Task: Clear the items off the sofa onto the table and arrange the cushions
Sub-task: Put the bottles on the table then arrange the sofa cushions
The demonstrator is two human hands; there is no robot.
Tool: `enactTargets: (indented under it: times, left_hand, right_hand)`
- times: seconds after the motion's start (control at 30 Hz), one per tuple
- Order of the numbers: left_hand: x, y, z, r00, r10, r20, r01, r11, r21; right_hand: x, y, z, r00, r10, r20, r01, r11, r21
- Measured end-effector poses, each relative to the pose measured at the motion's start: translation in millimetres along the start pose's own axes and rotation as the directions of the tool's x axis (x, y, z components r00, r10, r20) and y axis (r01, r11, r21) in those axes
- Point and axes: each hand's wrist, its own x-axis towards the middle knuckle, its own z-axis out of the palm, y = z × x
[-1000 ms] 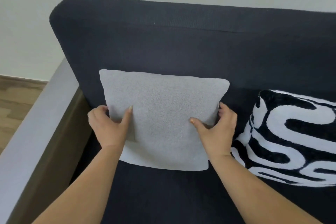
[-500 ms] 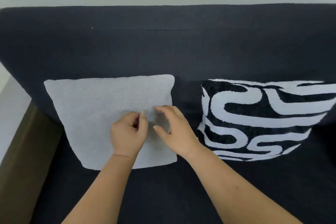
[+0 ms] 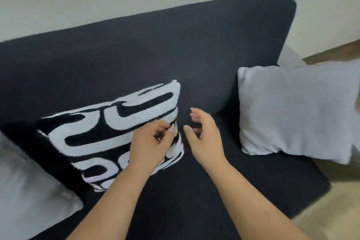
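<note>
The fingers of the left hand were curled loosely over the right edge of the black-and-white patterned cushion; whether it was gripped could not be told. The right hand was held open and empty, just beside that cushion. A grey cushion was propped at the right end of the dark sofa, another grey cushion at its left end.

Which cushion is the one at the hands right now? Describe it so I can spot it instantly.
Start from the dark sofa; three cushions lean along its backrest. The one in the middle, behind the left hand, is the patterned cushion. It alone carries bold black-and-white swirls, while the grey cushion to its right and the one at the left edge are plain.
</note>
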Motion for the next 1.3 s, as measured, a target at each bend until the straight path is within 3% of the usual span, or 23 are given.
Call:
enactTargets:
  times: [0.17, 0.33, 0.43, 0.53, 0.6, 0.63, 0.73, 0.8, 0.93, 1.17, 1.3]
  left_hand:
    - [27, 60, 144, 0.974, -0.064, 0.217, 0.077, 0.996, -0.051]
    - [48, 97, 263, 0.923, -0.085, 0.376, 0.104, 0.994, -0.029]
    - [67, 108, 325, 0.914, -0.141, 0.38, 0.155, 0.988, -0.006]
    - [97, 108, 367, 0.914, -0.304, 0.267, 0.337, 0.938, -0.086]
    - [118, 104, 387, 0.898, -0.417, 0.138, 0.433, 0.895, -0.111]
    - [127, 101, 391, 0.878, -0.459, 0.139, 0.477, 0.864, -0.159]
    - [138, 94, 399, 0.792, -0.505, 0.343, 0.61, 0.686, -0.396]
    - [134, 95, 395, 0.773, -0.492, 0.4, 0.634, 0.615, -0.469]
    - [113, 107, 363, 0.842, -0.494, 0.219, 0.524, 0.649, -0.552]
    - [67, 92, 289, 0.868, -0.494, -0.055, 0.402, 0.764, -0.505]
    - [77, 71, 279, 0.882, -0.471, -0.012, 0.419, 0.796, -0.437]
  right_hand:
    - [48, 73, -149, 0.967, 0.136, -0.217, -0.139, 0.99, -0.003]
    - [86, 128, -278, 0.902, 0.143, -0.407, -0.201, 0.974, -0.101]
    - [97, 156, -343, 0.843, 0.105, -0.527, -0.239, 0.952, -0.191]
    - [102, 180, -385, 0.777, 0.117, -0.619, -0.323, 0.917, -0.233]
    - [106, 198, -405, 0.774, 0.222, -0.593, -0.417, 0.883, -0.215]
    - [109, 205, -410, 0.787, 0.296, -0.542, -0.456, 0.87, -0.187]
    - [121, 226, -415, 0.829, 0.429, -0.358, -0.481, 0.874, -0.067]
    - [127, 232, -407, 0.868, 0.38, -0.318, -0.413, 0.91, -0.04]
    - [136, 229, -386, 0.87, 0.329, -0.367, -0.318, 0.944, 0.092]
    - [169, 217, -318, 0.952, 0.26, -0.162, -0.24, 0.962, 0.131]
    - [200, 228, -286, 0.952, 0.303, -0.049, -0.295, 0.948, 0.121]
